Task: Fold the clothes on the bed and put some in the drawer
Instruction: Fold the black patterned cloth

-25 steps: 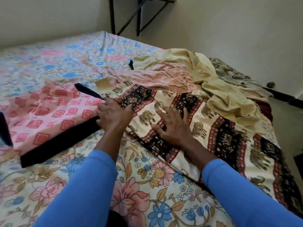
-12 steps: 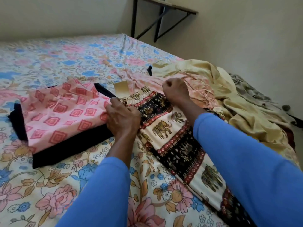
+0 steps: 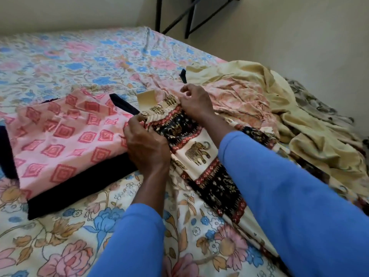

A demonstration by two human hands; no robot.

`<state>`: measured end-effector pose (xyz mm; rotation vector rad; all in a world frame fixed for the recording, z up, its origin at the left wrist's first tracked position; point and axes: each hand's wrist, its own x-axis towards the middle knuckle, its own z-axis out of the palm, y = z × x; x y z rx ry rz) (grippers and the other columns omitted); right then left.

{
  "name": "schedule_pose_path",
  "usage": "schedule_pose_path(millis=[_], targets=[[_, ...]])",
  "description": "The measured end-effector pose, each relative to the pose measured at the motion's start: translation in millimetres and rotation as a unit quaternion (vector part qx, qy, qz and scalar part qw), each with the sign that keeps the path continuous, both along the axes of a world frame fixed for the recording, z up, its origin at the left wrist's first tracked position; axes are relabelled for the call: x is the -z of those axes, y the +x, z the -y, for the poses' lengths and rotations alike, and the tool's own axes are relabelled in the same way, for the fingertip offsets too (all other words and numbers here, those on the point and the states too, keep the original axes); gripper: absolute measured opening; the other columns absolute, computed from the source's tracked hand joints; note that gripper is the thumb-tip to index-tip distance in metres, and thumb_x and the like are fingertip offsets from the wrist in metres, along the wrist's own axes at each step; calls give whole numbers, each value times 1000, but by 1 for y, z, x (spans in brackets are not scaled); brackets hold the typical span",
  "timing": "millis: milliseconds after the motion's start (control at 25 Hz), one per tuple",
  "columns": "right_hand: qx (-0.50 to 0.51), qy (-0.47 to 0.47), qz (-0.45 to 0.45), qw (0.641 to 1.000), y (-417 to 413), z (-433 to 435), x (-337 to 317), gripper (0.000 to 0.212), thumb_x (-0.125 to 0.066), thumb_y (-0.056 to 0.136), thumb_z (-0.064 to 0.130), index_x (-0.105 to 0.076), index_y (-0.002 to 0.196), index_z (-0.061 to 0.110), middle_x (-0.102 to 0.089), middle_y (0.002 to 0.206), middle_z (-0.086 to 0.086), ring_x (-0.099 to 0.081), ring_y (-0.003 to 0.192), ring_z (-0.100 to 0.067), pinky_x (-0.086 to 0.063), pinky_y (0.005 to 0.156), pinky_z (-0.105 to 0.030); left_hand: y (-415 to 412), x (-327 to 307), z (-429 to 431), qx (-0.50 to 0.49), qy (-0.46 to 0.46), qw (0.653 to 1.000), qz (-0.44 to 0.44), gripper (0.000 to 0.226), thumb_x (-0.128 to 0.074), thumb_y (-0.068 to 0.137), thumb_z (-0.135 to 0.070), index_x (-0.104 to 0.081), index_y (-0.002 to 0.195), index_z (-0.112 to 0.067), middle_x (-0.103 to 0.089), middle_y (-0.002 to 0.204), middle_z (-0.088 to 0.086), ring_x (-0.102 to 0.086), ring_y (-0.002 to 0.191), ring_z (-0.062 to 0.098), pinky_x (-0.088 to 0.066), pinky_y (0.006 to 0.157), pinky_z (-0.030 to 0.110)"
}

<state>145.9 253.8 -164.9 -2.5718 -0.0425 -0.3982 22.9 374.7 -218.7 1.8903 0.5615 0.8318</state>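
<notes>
Room: pale walls meet in a corner beyond the bed, and a black metal frame [image 3: 175,19] stands against the far wall.
Bed [image 3: 60,242]: covered by a cream sheet with large pink, blue and tan flowers; it fills most of the view.
Elephant-print garment [image 3: 199,151]: cream, black and red banded cloth lying on the bed right of centre. It runs from a gathered waistband in the middle toward the near right, passing under the right forearm.
Left hand [image 3: 147,148]: fingers curled, gripping the near-left end of the waistband, right at the edge of the folded pile.
Right hand [image 3: 196,102]: pinches the far end of the waistband between thumb and fingers.
Hands together: apart, one at each end of the waistband, which is bunched between them.
Folded pile: a pink diamond-print garment [image 3: 60,140] lies flat on the left, on top of a dark navy cloth [image 3: 79,188] whose edges show along the near and left sides.
Unfolded heap: on the far right, crumpled — a pale yellow cloth [image 3: 311,140], a pink floral garment [image 3: 239,96] against it, and a grey patterned cloth [image 3: 313,102] at the bed's right edge.
Sleeves [image 3: 289,196]: bright blue on both arms.
</notes>
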Motion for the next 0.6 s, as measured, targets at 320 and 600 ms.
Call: schedule_pose_path(millis=[320,600], targets=[[-91,-168,9,982,-284,53,43,40,-50,98,57,-65,116,24,-61,95,2,-55,84,-16,-45,71,-33,-40,-40,37,93,208,956,-183,68,-76,81,-32,-45,140,-22,-17,167,17,-22,153,39,-27,116,63],[297,88,26,951,-217,152,10,31,-48,105,42,-71,111,22,-68,84,5,-62,69,-15,-43,56,-24,-87,-38,106,503,325,775,-203,69,-62,90,-67,-46,142,-24,-37,159,12,-38,145,33,-32,119,65]])
